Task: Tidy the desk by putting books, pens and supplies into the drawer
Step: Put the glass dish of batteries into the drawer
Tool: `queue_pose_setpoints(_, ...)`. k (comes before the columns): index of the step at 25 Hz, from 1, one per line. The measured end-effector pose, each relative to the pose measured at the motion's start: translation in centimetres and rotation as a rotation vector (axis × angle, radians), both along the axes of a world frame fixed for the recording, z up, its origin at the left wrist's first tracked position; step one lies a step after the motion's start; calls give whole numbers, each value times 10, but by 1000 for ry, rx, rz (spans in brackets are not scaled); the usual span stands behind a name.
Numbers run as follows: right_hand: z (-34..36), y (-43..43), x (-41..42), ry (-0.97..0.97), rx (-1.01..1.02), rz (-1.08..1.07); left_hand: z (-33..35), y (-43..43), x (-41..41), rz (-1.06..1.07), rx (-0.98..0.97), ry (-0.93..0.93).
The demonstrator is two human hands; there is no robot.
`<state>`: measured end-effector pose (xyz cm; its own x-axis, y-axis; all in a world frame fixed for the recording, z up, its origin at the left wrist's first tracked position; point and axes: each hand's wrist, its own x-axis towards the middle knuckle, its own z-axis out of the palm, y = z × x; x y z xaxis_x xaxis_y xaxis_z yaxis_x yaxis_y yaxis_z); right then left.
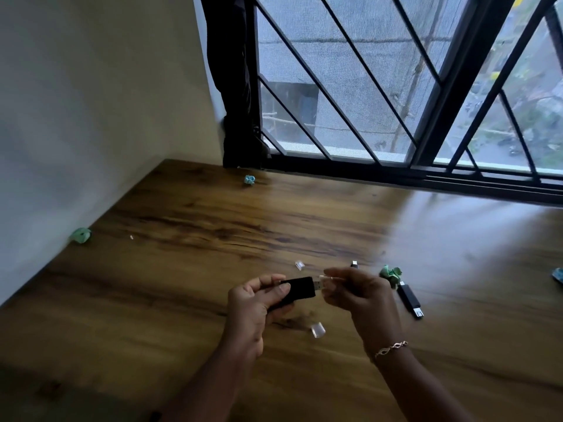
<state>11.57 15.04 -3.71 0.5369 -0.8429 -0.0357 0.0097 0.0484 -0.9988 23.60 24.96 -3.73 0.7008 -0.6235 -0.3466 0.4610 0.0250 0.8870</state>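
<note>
Gripping a black USB stick (300,291) above the wooden desk (182,269), the left hand (254,304) curls thumb and fingers round its body. The right hand (361,296) pinches a clear cap (325,279) at its metal plug. A second stick (411,301) lies on the desk nearby.

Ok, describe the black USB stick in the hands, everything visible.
The black rectangular plastic USB stick is matte, with a bare silver metal plug at its right end. It is held roughly level above the brown wooden desk, plug pointing right. The left hand grips its body, thumb on top, hiding its other end. The right hand pinches what looks like a clear cap at the plug's tip.
</note>
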Motion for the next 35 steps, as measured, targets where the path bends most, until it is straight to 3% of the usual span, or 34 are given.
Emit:
queue_pose_setpoints(7,-5,5,5,145,-196,47,3,0,-5,63,17,-62)
queue_pose_setpoints(12,-9,8,5,139,-156,8,-1,-1,-10,53,66,-132)
queue_pose_setpoints(17,-24,16,25,401,-362,118,-12,8,13,20,175,-138)
queue_pose_setpoints(21,-34,19,45,553,-551,225,-23,14,31,57,299,-308)
queue_pose_setpoints(27,-43,22,73,677,-698,332,-44,26,44,118,580,-771)
queue_pose_setpoints(35,-44,14,65,660,-699,323,-52,30,52,52,663,-960)
